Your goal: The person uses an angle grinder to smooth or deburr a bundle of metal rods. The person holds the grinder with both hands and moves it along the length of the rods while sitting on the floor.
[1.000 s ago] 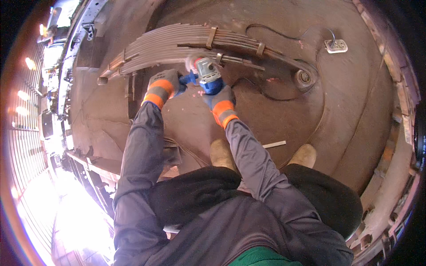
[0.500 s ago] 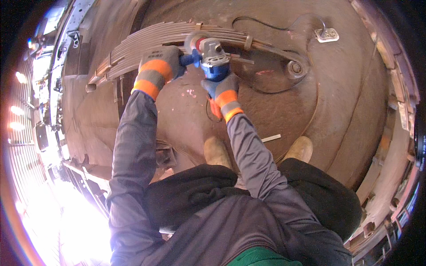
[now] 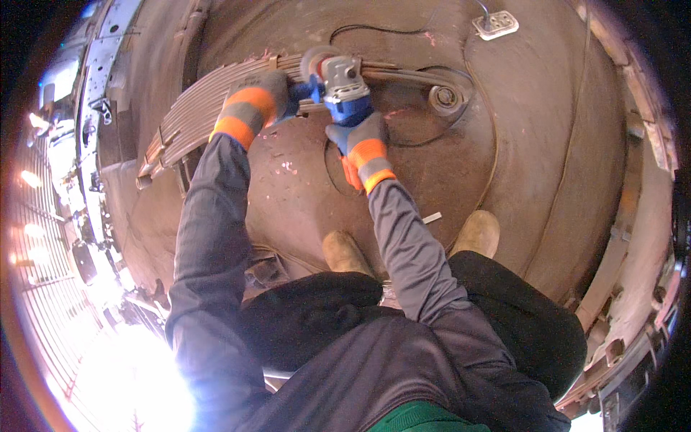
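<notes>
I hold a blue and grey angle grinder [image 3: 344, 85] over a curved stack of steel leaf springs [image 3: 201, 111]. My left hand [image 3: 246, 110], in a grey glove with orange bands, grips the grinder's blue side handle. My right hand [image 3: 366, 147], gloved alike, is closed around the rear of the grinder's body. The grinder's disc [image 3: 313, 63] is at the springs; whether it touches them I cannot tell. At the stack's right end is a rounded spring eye [image 3: 446, 99].
A white socket strip [image 3: 495, 25] with a plug lies at the upper right. A black cable [image 3: 381, 30] crosses the brown floor. A pale flat strip [image 3: 432, 217] lies between my hands and my right boot [image 3: 475, 232]. Metal bars [image 3: 39, 237] stand in glare at the left.
My hands and the grinder have moved upward in the picture. The view has turned, so the springs now slope more and the socket strip sits further up and left.
</notes>
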`<state>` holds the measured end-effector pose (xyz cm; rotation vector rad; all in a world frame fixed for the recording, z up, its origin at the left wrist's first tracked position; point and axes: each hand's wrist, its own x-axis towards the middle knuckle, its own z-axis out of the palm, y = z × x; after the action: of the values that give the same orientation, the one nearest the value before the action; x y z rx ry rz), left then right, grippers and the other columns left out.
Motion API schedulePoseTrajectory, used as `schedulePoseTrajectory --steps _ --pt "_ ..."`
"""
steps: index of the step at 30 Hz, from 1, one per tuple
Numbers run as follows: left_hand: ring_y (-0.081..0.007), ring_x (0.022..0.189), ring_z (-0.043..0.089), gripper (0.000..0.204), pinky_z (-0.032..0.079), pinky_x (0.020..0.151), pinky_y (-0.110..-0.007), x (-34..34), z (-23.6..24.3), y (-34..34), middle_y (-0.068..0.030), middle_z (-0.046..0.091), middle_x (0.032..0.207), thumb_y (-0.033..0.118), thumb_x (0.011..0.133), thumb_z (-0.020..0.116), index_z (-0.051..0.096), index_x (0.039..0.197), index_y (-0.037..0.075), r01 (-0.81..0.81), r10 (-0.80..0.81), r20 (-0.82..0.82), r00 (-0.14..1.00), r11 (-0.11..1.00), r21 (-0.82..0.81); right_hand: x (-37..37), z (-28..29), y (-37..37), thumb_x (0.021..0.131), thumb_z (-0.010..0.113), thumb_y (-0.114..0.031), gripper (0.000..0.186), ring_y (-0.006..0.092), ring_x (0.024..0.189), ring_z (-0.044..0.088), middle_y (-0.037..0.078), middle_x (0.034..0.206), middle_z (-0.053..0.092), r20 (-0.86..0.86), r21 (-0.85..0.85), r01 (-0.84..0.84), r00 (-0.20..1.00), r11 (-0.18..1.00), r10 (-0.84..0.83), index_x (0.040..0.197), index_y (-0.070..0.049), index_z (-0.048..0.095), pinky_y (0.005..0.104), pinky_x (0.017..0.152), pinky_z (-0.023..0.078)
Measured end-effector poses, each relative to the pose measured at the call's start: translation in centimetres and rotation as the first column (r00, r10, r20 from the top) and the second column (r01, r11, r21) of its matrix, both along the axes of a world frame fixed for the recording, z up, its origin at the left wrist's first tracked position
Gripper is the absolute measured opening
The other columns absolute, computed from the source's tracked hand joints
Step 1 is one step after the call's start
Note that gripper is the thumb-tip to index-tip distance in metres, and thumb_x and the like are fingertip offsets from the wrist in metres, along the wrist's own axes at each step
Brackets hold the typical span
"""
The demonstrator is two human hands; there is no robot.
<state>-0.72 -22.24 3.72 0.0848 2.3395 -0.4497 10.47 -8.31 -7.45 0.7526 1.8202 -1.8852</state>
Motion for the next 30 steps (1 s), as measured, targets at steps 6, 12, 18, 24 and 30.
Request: schedulePoseTrajectory --steps 6,12,18,24,30 --pt "-0.0363 0.085 0.072 0.028 0.054 0.075 -0.046 2.1 0.1 1.9 -0.0183 0.074 0.089 0.033 0.085 0.069 0.075 0.101 0.01 0.058 -0.06 -0.098 0.993 0.998 -0.025 1.3 -3.2 0.6 0.063 0.09 -0.025 0.049 0.0275 0.082 0.072 0.01 0.09 0.074 -0.077 0.003 -0.058 0.995 0.998 0.058 0.103 -0.007 0.069 0.0404 0.077 0.056" --pt "-0.0372 0.088 0.072 0.023 0.056 0.076 -0.048 0.7 3.5 10.1 -0.018 0.074 0.092 0.029 0.088 0.063 0.076 0.1 0.015 0.346 -0.346 -0.139 0.928 0.938 -0.028 0.7 -6.6 2.1 0.069 0.086 -0.022 0.035 0.0185 0.068 0.066 0.002 0.08 0.069 -0.402 -0.163 0.094 0.903 0.982 -0.153 0.095 -0.008 0.067 0.0361 0.069 0.055" --pt "-0.0376 0.09 0.073 0.022 0.057 0.078 -0.048 0.6 1.0 13.8 -0.0189 0.074 0.096 0.025 0.081 0.069 0.077 0.099 0.014 0.402 -0.407 -0.099 0.908 0.913 -0.063 1.0 -9.8 4.9 0.067 0.087 -0.024 0.035 0.0152 0.06 0.061 0.001 0.078 0.067 -0.366 0.061 -0.027 0.929 0.998 0.048 0.088 -0.009 0.064 0.0348 0.06 0.053" --pt "-0.0367 0.091 0.074 0.026 0.057 0.078 -0.045 1.3 0.0 15.4 -0.0205 0.074 0.096 0.022 0.076 0.074 0.078 0.099 0.011 0.274 -0.284 -0.137 0.949 0.957 -0.09 2.0 -10.3 5.1 0.065 0.088 -0.022 0.036 0.0156 0.062 0.061 0.002 0.079 0.065 -0.334 -0.098 0.023 0.941 0.995 -0.054 0.087 -0.009 0.062 0.0345 0.059 0.053" --pt "-0.0368 0.097 0.073 0.029 0.057 0.082 -0.047 0.6 1.8 19.9 -0.0201 0.074 0.103 0.023 0.086 0.065 0.073 0.11 0.008 0.208 -0.215 -0.059 0.975 0.971 -0.115 0.8 -12.0 7.9 0.068 0.087 -0.018 0.038 0.0158 0.065 0.061 0.002 0.083 0.065 -0.243 -0.227 -0.052 0.97 0.973 -0.005 0.094 -0.007 0.061 0.0353 0.059 0.054"
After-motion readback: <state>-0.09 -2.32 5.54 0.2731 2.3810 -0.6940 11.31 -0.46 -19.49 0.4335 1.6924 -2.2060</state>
